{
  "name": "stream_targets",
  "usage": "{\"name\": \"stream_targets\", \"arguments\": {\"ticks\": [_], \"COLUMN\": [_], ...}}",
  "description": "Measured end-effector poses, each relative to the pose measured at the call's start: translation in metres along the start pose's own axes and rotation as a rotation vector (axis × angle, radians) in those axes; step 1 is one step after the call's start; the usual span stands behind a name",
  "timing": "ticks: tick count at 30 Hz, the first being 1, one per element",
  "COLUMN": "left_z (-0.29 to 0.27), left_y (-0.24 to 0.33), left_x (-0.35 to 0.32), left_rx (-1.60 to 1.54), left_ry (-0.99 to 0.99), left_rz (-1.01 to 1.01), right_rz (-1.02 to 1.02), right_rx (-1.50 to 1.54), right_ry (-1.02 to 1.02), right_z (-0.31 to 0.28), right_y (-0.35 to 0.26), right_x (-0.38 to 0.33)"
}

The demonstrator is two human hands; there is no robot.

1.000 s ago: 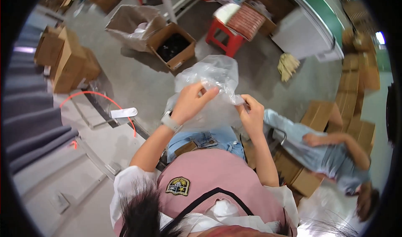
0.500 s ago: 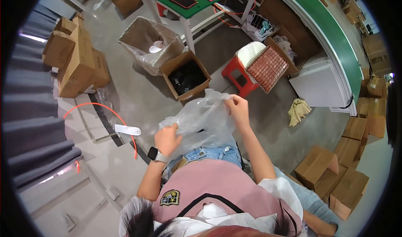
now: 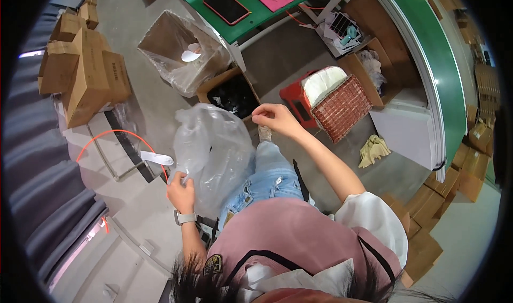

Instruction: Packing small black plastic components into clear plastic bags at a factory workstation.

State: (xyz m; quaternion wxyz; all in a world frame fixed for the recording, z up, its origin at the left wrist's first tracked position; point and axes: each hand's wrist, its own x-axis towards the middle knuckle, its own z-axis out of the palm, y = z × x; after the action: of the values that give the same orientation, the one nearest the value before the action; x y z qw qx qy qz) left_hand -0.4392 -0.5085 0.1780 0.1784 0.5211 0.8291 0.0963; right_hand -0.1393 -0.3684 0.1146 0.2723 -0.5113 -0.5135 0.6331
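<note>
A large clear plastic bag (image 3: 214, 148) hangs in front of my lap, over my jeans. My left hand (image 3: 182, 190), with a watch on the wrist, grips the bag's lower left edge. My right hand (image 3: 273, 119) pinches the bag's upper right edge, stretched out above an open cardboard box of dark items (image 3: 232, 93). The bag looks empty and crumpled.
A plastic-lined cardboard box (image 3: 179, 50) stands to the upper left, stacked cartons (image 3: 80, 78) beyond it. A red stool (image 3: 297, 96) with a woven basket (image 3: 342, 104) is to the right. A green table (image 3: 251, 9) with a phone is ahead. A white insole (image 3: 156, 157) lies on the floor.
The view has swung toward the green table. My left hand has dropped to the bag's lower edge while my right hand has moved up and forward, spreading the bag.
</note>
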Motion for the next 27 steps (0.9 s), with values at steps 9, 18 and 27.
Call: {"name": "stream_targets", "arguments": {"ticks": [9,18,27], "left_z": [-0.007,-0.019,-0.063], "left_y": [-0.04,-0.116,-0.275], "left_x": [0.011,0.046,0.118], "left_rx": [-0.085,-0.092,-0.248], "left_ry": [0.14,0.18,0.151], "left_rz": [-0.232,-0.234,-0.296], "right_rz": [-0.168,-0.527,0.166], "right_rx": [-0.274,-1.034,-1.283], "right_ry": [0.032,0.84,0.754], "right_z": [0.024,-0.049,0.005], "right_y": [0.021,-0.055,-0.093], "right_x": [0.059,0.276,0.329]}}
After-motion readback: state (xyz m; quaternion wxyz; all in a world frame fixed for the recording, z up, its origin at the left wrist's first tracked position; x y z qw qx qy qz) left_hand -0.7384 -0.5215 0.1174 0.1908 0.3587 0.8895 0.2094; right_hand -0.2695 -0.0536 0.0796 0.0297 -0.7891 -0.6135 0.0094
